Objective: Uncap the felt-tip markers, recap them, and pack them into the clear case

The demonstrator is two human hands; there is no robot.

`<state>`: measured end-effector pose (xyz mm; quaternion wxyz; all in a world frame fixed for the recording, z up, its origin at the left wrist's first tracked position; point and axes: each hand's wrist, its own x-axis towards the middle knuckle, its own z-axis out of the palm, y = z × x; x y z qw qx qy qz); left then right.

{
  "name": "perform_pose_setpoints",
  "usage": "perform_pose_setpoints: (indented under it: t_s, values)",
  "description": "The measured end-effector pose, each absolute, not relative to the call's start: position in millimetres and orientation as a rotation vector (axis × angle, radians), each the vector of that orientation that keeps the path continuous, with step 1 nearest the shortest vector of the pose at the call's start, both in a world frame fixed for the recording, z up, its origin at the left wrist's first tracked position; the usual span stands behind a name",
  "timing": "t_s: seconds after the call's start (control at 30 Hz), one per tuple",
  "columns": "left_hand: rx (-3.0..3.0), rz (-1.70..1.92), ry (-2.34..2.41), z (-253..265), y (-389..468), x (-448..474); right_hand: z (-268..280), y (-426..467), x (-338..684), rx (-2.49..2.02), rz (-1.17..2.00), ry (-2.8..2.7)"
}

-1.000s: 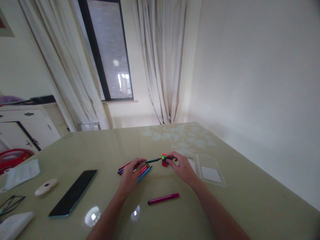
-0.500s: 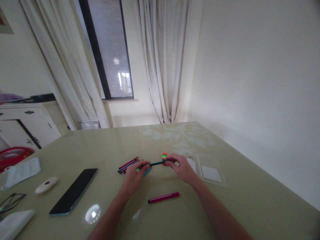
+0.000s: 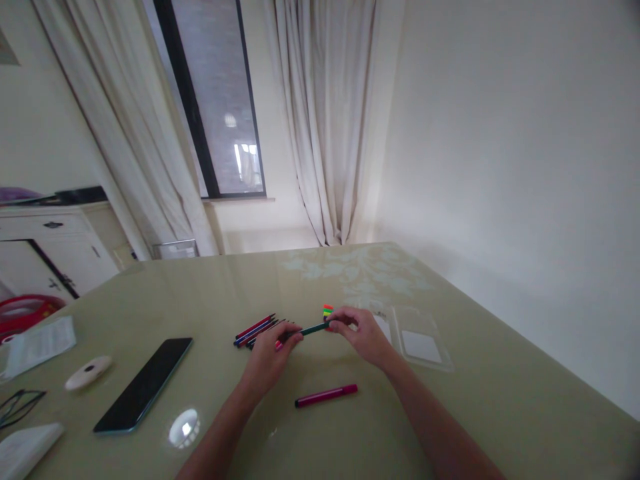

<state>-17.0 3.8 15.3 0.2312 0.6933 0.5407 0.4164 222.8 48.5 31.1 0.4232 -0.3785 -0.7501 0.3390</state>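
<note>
A dark green marker pen (image 3: 314, 329) is held level above the table between my two hands. My left hand (image 3: 273, 347) pinches its left end, and my right hand (image 3: 356, 330) pinches the right end. Several dark-bodied pens (image 3: 254, 330) lie in a bunch beyond my left hand, which hides part of them. Just behind the fingers of my right hand are small bright orange, green and yellow strips (image 3: 328, 311), partly covered. Nearer to me, a magenta marker pen (image 3: 326, 396) lies on the table between my forearms.
A clear plastic case (image 3: 440, 353) with white card lies open to the right. On the left are a black phone (image 3: 145, 387), a white oval object (image 3: 89, 373), glasses (image 3: 20, 407) and a pale packet (image 3: 40, 343). A shiny round object (image 3: 184, 428) sits near my left forearm.
Both hands keep hold of the green marker pen, which has barely moved. The fingers of my left hand have shifted slightly, and the blue thing under them no longer shows. The view has turned a little.
</note>
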Motion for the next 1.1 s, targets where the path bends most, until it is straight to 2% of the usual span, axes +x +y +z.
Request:
perform_pose_setpoints:
  t_s: [0.1,0.2,0.37,0.6,0.77,0.87,1.1]
  values:
    - [1.986,1.004,1.443,17,1,-12,34,52,228,-1.007,0.770,-1.845]
    - [2.039,0.868,1.428,18,-4,-9,31,57,235,-1.196,0.491,-1.858]
    - [2.126,0.707,1.430,15,-11,-7,15,64,237,-1.458,0.240,-2.164]
    - [2.151,0.694,1.426,11,-2,-20,5,64,233,-1.508,0.231,-2.235]
    - [1.984,0.882,2.011,6,15,-62,4,64,233,-1.519,0.213,-2.228]
    - [1.926,0.746,2.217,2,17,-81,5,63,232,-1.513,0.234,-2.243]
    - [1.947,0.642,2.209,0,17,-82,1,65,234,-1.495,0.318,-2.234]
